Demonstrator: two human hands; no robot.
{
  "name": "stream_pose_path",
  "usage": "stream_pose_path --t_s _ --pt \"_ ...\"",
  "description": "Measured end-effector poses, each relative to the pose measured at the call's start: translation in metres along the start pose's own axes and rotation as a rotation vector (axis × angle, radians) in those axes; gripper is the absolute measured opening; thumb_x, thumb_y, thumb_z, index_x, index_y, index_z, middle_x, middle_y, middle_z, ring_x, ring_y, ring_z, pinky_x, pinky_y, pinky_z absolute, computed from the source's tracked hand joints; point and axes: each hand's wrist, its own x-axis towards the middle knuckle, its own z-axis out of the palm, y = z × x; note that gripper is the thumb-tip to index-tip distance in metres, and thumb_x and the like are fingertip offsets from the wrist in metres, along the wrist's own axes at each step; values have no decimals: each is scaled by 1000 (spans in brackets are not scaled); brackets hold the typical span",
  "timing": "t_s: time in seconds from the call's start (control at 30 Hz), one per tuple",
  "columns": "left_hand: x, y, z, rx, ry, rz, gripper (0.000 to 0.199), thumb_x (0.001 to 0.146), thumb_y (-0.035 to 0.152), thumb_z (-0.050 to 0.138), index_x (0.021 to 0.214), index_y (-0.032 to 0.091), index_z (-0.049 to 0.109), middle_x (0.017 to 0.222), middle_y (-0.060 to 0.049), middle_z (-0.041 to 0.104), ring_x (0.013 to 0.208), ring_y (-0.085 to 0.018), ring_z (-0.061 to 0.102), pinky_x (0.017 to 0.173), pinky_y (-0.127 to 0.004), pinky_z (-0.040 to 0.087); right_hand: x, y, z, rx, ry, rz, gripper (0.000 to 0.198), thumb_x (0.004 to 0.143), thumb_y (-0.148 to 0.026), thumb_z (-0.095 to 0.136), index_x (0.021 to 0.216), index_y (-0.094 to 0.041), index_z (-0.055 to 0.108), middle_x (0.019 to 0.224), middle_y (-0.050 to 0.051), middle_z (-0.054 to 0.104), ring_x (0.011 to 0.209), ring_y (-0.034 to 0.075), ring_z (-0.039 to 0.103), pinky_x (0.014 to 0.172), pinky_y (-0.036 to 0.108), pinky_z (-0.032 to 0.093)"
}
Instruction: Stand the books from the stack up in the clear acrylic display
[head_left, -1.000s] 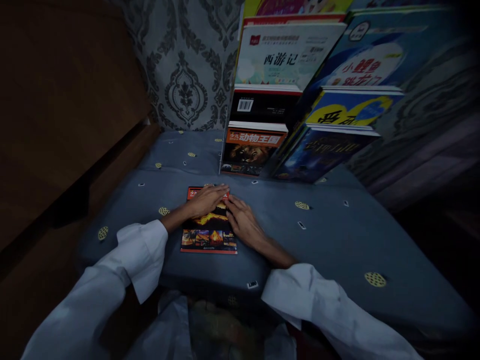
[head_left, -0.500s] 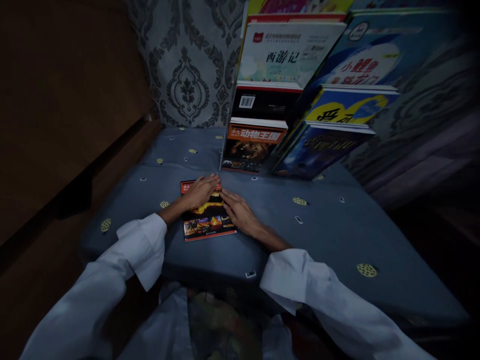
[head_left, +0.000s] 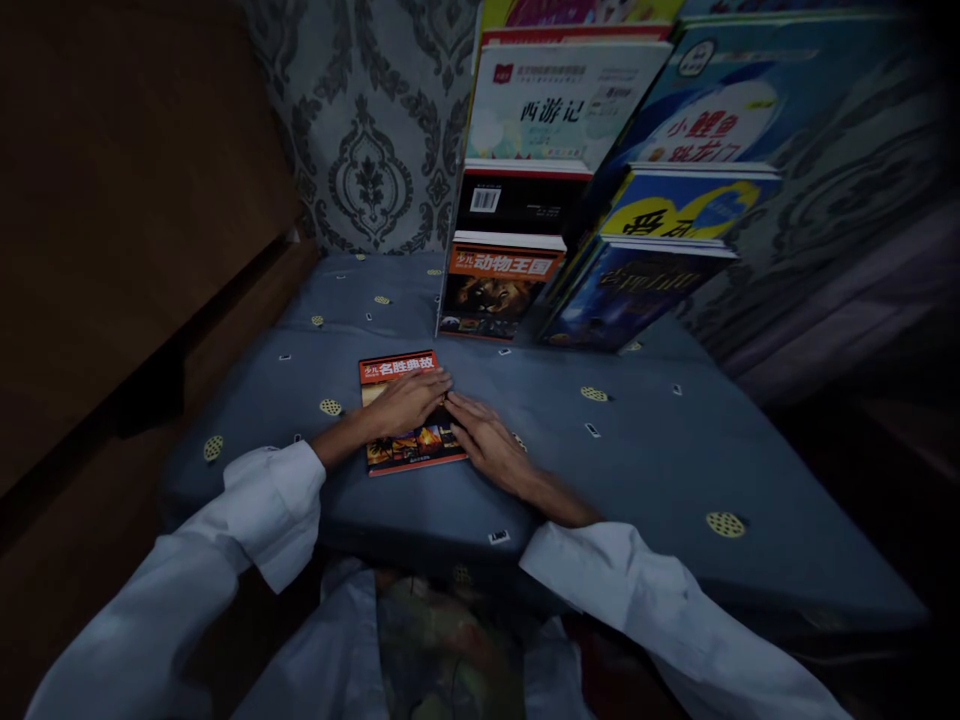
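Observation:
A small book (head_left: 416, 455) with an orange title band and a row of little pictures lies cover up near the front of the cloth-covered surface. My left hand (head_left: 411, 402) rests flat across its middle, fingers stretched out to the right. At the book's right edge lies my right hand (head_left: 491, 445), its fingers extended and their tips beside those of the left. Part of the cover is hidden under both hands; the orange band at the top shows.
Behind stands a rack of upright books, among them a lion-cover book (head_left: 495, 290) and a dark blue book (head_left: 637, 290). A brown wooden panel (head_left: 135, 200) rises at the left. Patterned wallpaper (head_left: 367, 170) covers the back wall. The blue-grey cloth (head_left: 585, 480) has yellow dotted spots.
My left hand has slid down from the top of the cover, baring the title band. My right hand has shifted slightly right and down. The view has moved a little.

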Motion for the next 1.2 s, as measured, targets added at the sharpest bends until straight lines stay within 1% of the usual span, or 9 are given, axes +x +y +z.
stream_pose_path --t_s 0.17,0.3,0.4,0.5,0.63,0.73,0.93,1.07,1.2 --pt "-9 13 3 -8 6 49 43 102 25 34 142 15 49 150 -10 49 145 -19 38 121 -39 26 -14 -7 -2 -27 2 -3 47 98 -27 41 144 -16 50 148 17 51 140 28 45 114 56 39" --pt "-13 13 8 -27 14 66 44 102 25 34 143 13 47 151 -12 47 146 -18 36 123 -38 24 -18 -12 -4 -66 -10 -2 46 98 -28 43 142 -17 52 148 18 51 139 29 46 113 56 40" --pt "-18 5 9 -23 44 5 45 102 26 33 144 13 44 154 -13 44 146 -19 36 122 -39 27 -14 -13 -5 -90 -13 -18 46 98 -26 43 142 -19 52 148 16 51 140 28 44 113 57 39" --pt "-28 -8 5 -5 84 -126 47 101 27 32 146 15 41 155 -13 42 147 -20 35 120 -40 29 -7 -15 -5 -110 -25 -40 45 98 -25 44 141 -17 53 147 17 52 140 28 44 114 56 38" --pt "-50 -26 -2 18 118 -329 48 99 25 34 145 12 41 153 -16 43 146 -24 36 119 -45 31 12 -21 -1 -109 -73 -101 44 98 -25 44 139 -13 55 146 19 53 141 28 44 116 54 36" --pt "-67 -38 -3 -9 190 -454 52 97 21 33 148 8 35 152 -20 43 144 -27 39 116 -46 35 38 -31 8 -96 -126 -182 44 98 -22 43 140 -14 53 147 17 52 143 26 41 117 53 34" --pt "-82 -53 7 -117 295 -424 61 97 23 34 155 11 17 147 -20 50 137 -24 49 112 -45 41 101 -36 34 -113 -202 -314 49 97 -16 41 145 -10 47 154 18 44 146 23 34 121 47 30" --pt "-83 -53 10 -117 312 -438 62 96 20 34 155 13 16 147 -20 50 136 -24 50 113 -46 41 122 -15 44 -93 -188 -277 49 99 -20 40 146 -10 45 153 18 44 146 23 35 120 46 32" --pt "-84 -50 10 -92 269 -453 59 97 19 33 153 10 21 149 -21 48 139 -24 46 114 -46 38 119 7 41 -122 -108 -102 50 101 -31 39 145 -9 46 154 19 43 146 26 34 121 49 29"
